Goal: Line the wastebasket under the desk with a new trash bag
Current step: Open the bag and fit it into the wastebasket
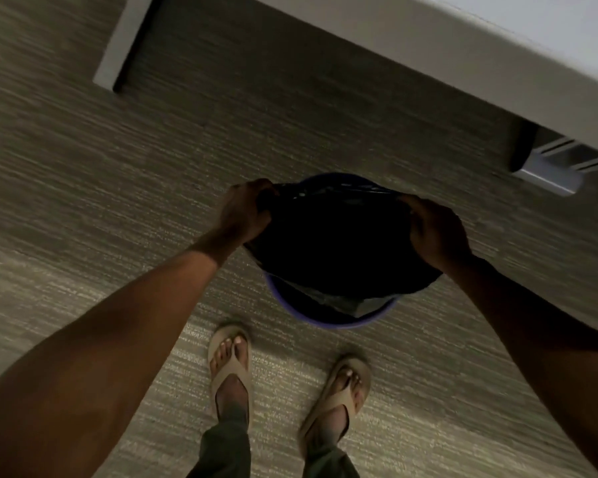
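The wastebasket (339, 315) is stood upright on the carpet (83, 188), mouth pointing up, just in front of the person's feet (290, 377) and near the front edge of the desk (497, 56), not beneath it. Its blue rim is visible at the near side and at the far side. A black trash bag (335, 243) is held over the mouth, its opening stretched side to side, so that its long axis runs from one hand to the other. The left hand (246, 212) is closed on the bag's left edge, fingers curled together around the plastic. The right hand (435, 232) is closed on the right edge, fingers likewise curled and pressed together on the plastic. The bag's near edge hangs over the near rim.
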The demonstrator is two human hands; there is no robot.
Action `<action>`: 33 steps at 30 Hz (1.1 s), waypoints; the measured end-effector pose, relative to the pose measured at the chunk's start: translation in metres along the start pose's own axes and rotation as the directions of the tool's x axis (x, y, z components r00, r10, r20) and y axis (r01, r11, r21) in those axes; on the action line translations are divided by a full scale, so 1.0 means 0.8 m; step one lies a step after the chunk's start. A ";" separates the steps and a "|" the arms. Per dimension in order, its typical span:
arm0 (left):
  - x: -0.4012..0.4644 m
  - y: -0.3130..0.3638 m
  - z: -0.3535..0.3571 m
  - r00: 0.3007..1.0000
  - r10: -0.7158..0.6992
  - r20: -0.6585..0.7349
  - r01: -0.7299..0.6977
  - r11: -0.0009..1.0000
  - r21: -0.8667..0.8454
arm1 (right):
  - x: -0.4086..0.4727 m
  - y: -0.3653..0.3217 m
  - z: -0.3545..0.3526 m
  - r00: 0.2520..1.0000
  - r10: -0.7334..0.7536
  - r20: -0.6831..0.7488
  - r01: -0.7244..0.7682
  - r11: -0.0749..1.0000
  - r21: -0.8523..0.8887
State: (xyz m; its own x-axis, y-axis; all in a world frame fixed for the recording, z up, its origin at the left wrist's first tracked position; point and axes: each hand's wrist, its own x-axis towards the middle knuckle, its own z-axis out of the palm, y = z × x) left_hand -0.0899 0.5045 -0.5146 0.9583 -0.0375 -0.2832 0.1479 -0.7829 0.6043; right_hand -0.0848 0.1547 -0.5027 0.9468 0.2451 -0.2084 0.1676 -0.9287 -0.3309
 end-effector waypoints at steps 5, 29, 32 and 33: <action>0.032 0.010 0.017 0.988 -0.153 0.035 0.154 0.988 -0.028 | 0.039 0.004 0.018 0.997 0.048 0.053 -0.049 0.999 0.017; 0.010 -0.035 0.066 0.700 -0.605 0.380 0.637 0.288 -0.714 | 0.031 0.010 0.056 0.737 0.610 0.291 -0.552 0.295 0.780; -0.007 -0.047 0.077 0.687 -0.636 0.353 0.674 0.374 -0.637 | 0.014 0.011 0.064 0.700 0.648 0.302 -0.573 0.255 0.779; -0.012 -0.049 0.080 0.684 -0.636 0.357 0.680 0.380 -0.627 | 0.010 0.013 0.068 0.691 0.656 0.303 -0.579 0.252 0.775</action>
State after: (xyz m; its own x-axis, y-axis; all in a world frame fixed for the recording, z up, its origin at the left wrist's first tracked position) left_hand -0.1209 0.4958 -0.5836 0.4743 0.2507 -0.8439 0.8612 0.0668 0.5039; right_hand -0.0901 0.1619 -0.5583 0.6809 -0.3560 -0.6400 -0.7192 -0.1599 -0.6762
